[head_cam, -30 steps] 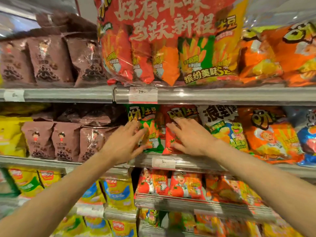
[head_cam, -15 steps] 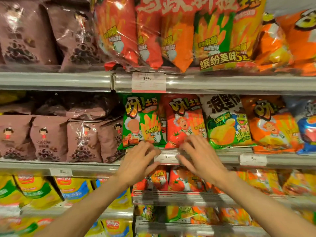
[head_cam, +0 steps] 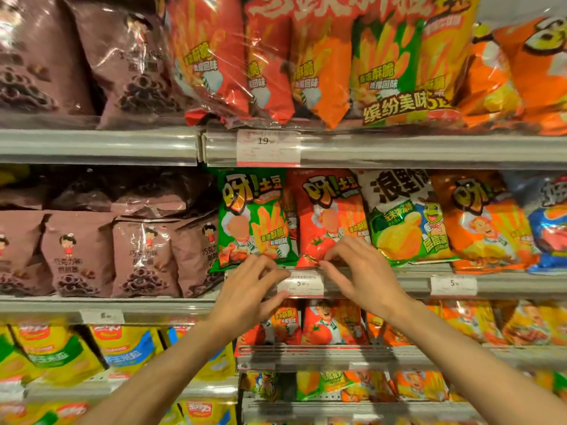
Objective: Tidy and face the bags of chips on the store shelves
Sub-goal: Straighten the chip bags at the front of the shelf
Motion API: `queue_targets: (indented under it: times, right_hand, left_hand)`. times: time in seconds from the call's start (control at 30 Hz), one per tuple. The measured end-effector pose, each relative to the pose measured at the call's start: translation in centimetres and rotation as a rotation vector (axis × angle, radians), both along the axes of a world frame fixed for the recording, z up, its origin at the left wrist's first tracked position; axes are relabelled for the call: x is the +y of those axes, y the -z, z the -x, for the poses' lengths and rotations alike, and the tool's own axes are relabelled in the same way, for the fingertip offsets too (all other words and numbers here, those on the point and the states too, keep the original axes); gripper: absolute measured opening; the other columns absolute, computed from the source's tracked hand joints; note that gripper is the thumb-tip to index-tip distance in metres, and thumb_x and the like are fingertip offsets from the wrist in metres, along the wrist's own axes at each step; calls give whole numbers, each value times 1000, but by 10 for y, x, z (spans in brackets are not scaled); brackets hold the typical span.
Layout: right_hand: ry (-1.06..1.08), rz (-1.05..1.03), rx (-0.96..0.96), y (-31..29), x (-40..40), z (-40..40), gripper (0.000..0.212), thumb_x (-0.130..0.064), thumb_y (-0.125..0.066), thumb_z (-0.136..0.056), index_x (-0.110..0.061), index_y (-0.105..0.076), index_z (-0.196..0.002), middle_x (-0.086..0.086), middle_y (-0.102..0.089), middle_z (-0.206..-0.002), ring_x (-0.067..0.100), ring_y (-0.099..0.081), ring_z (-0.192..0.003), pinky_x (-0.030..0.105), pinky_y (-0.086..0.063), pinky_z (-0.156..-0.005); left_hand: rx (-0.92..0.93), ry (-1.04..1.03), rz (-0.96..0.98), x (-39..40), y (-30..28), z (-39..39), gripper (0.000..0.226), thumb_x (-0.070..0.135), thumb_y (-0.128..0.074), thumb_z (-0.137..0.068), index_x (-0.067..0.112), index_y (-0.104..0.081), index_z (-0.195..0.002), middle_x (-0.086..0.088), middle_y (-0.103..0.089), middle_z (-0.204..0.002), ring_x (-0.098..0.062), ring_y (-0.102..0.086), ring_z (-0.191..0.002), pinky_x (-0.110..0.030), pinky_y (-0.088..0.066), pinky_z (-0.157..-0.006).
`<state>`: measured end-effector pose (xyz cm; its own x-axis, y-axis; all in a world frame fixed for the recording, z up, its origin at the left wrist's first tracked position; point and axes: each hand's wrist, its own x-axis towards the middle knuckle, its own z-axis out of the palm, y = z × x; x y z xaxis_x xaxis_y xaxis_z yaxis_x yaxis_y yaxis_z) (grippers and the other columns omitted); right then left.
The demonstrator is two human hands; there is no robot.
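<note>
While your hands are staying at the shelf edge as before, your left hand (head_cam: 245, 297) is pinching the price tag (head_cam: 300, 283) and your right hand (head_cam: 362, 271) is fingering the red chip bag (head_cam: 325, 219)

middle shelf (head_cam: 383, 280) | green bag (head_cam: 253, 219), red bag (head_cam: 326, 219), frog bag (head_cam: 405, 219) upright

Two hands (head_cam: 245, 292), four price tags (head_cam: 268, 147).

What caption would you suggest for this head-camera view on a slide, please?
Both hands, left and right, at the bottom edges of the green and red chip bags.
</note>
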<state>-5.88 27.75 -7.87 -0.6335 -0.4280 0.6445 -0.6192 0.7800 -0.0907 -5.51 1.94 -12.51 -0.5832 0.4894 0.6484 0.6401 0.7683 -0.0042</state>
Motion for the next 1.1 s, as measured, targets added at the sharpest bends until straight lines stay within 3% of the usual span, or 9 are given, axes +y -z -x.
queue_targets:
  times: [0.17, 0.23, 0.33, 0.4, 0.47, 0.6, 0.73, 0.87, 1.1]
  right_hand:
    - [-31, 192, -141, -57, -26, 12, 19, -36, -64, -94, -24, -61, -108, -10, -59, -95, 5, -58, -77, 22, -48, -72]
    - [-59, 234, -261, -77, -45, 25, 33, -39, -65, -93, -24, -58, -121, -9, -63, -109, 6, -64, -86, 21, -52, -78]
    - [-105, 202, -447, -93, -72, 45, 67, -42, -71, -87, -24, -41, -145, 1, -60, -132, 18, -62, -114, 33, -51, -97]
    - [-118, 113, -542, -98, -84, 55, 85, -41, -73, -87, -27, -23, -155, 5, -50, -145, 22, -52, -129, 26, -43, -98]
    - [-135, 104, -600, -96, -90, 64, 92, -38, -74, -87, -29, -15, -157, 6, -48, -145, 23, -51, -130, 22, -39, -91]
    - [-196, 264, -633, -89, -94, 72, 99, -30, -83, -79, -30, -20, -156, 0, -37, -155, 16, -38, -140, 19, -34, -101]
    - [-203, 388, -589, -86, -94, 71, 100, -24, -86, -75, -29, -25, -155, -4, -37, -154, 11, -35, -140, 16, -30, -101]
    - [-188, 390, -571, -86, -96, 72, 101, -24, -86, -76, -29, -24, -155, -4, -38, -155, 5, -35, -134, 15, -30, -99]
    - [-172, 357, -589, -86, -96, 67, 99, -24, -83, -79, -29, -21, -156, -5, -40, -151, 9, -37, -136, 15, -31, -98]
  left_hand:
    - [-55, -1, -11, 0, -3, -4, 36, 44, -62, -91, 22, -63, -119, 5, -54, -109, -17, -51, -100, -27, -43, -71]
    - [-64, -5, -19, 1, -4, -7, 34, 42, -65, -90, 23, -64, -119, 5, -55, -109, -15, -50, -99, -23, -39, -71]
    - [-89, -22, -31, 1, -6, -8, 34, 40, -68, -89, 25, -64, -118, 7, -55, -109, -13, -49, -98, -19, -36, -71]
    - [-103, -27, -29, 1, -6, -8, 34, 41, -67, -89, 26, -63, -119, 8, -53, -110, -13, -49, -98, -20, -36, -72]
    - [-113, -25, -32, 1, -7, -9, 34, 41, -66, -89, 26, -63, -119, 9, -52, -110, -12, -48, -98, -19, -36, -71]
    - [-128, -16, -39, 0, -9, -9, 33, 40, -68, -89, 27, -62, -119, 10, -50, -109, -11, -47, -99, -22, -41, -69]
    - [-152, -21, -53, -1, -8, -7, 34, 44, -66, -89, 28, -62, -120, 12, -50, -110, -9, -44, -98, -26, -44, -72]
    - [-167, -20, -68, -2, -7, -7, 35, 43, -65, -89, 28, -62, -121, 12, -50, -111, -8, -43, -99, -25, -44, -73]
    - [-174, -15, -86, -2, -6, -7, 36, 44, -64, -90, 27, -62, -122, 11, -51, -111, -9, -44, -99, -27, -44, -75]
